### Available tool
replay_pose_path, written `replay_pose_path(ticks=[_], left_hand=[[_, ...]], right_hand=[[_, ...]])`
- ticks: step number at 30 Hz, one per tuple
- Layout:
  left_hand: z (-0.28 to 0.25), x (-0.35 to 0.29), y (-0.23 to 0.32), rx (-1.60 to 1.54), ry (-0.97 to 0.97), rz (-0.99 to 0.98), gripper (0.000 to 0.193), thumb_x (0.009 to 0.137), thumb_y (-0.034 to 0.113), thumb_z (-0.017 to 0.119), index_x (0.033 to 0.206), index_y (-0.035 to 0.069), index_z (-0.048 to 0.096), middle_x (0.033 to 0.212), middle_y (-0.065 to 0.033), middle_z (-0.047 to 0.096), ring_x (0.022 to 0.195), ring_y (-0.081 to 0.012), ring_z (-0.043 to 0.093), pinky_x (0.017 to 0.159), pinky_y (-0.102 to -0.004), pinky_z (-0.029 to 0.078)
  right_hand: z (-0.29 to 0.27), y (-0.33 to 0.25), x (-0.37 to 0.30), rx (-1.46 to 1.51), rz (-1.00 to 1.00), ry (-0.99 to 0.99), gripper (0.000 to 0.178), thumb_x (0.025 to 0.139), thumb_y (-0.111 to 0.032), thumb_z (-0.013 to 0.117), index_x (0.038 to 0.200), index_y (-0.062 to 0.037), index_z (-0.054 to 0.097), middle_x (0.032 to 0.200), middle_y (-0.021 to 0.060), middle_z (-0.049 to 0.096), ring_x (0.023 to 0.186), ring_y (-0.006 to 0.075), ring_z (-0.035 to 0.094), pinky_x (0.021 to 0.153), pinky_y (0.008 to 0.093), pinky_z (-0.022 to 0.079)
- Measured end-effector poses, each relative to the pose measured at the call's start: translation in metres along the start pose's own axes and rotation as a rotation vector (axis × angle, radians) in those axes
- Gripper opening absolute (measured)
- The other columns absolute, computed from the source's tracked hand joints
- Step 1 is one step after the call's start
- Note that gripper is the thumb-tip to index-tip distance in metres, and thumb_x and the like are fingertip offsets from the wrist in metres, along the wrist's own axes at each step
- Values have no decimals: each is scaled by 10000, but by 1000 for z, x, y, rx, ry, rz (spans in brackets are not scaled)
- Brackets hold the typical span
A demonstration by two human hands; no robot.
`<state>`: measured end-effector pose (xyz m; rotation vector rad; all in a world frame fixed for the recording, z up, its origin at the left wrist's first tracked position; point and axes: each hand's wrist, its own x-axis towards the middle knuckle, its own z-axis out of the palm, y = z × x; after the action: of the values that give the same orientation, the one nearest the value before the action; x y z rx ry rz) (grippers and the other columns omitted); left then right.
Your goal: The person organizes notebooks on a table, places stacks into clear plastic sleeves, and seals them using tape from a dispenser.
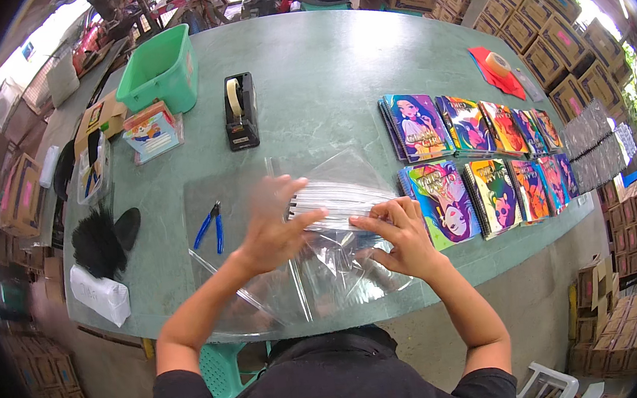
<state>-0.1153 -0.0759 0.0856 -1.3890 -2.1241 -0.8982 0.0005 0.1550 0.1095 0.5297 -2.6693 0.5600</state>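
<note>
A bundle of thin white strips [341,201] lies crosswise on clear plastic sheets [266,298] in front of me. My left hand [272,226] is at the bundle's left end, fingers spread and smeared by motion, thumb pointing along the strips. At the lower right side, my right hand [401,237] rests with its fingers apart, fingertips on the strips and the plastic. Whether the strips sit inside or on top of the plastic I cannot tell. Blue-handled cutters [211,229] lie left of my left hand.
Two rows of spiral-bound colourful books [440,203] stand at right, beside dark wire coils [594,141]. A tape dispenser [241,111], green bin [160,72], packed cards [152,134], black bristles [99,241] and a white wrapped block [99,294] occupy the left. Cartons [568,60] are stacked beyond.
</note>
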Motion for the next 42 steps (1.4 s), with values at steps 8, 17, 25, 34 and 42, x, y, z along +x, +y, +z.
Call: replay_pose_path(ticks=[8,17,25,34,42], left_hand=[[-31,46,13,-227,-42,104,266,638,256,754,878,153,698,1217,-47,553,1218,-284,408,1036,-469,269],[-10,44,-2,-403,-7,17,325,715,392,726,896,122,700,1302,-133,482,1226,-332,377,1010,-452,292],[6,43,-16,-592,-253,-479,1089,520,440,868,1400,112,316,1158,-158,574,1045,-257,545,904,-382,414],[10,84,-36,-665,-559,-461,285,625,215,811,775,6,687,756,-72,634,728,-171,592,670,-292,466],[-11,63,19,-39,-563,197,192,698,106,635,845,-8,588,804,-125,557,792,-274,541,661,-352,468]], right_hand=[[14,4,2,50,82,102,387,633,-216,750,1011,-189,676,918,4,542,894,206,474,785,359,333],[21,-12,17,53,208,243,252,621,-259,810,795,-118,694,774,3,546,773,190,464,706,328,322],[36,-11,22,-14,272,340,266,613,-268,823,686,-87,641,764,1,559,754,189,461,693,334,311],[9,41,35,1050,717,-4,441,638,-141,815,1007,2,622,850,38,573,816,157,573,765,269,455],[-13,-12,55,-227,74,-256,162,672,-21,618,832,-45,627,844,98,583,791,264,582,736,369,478]])
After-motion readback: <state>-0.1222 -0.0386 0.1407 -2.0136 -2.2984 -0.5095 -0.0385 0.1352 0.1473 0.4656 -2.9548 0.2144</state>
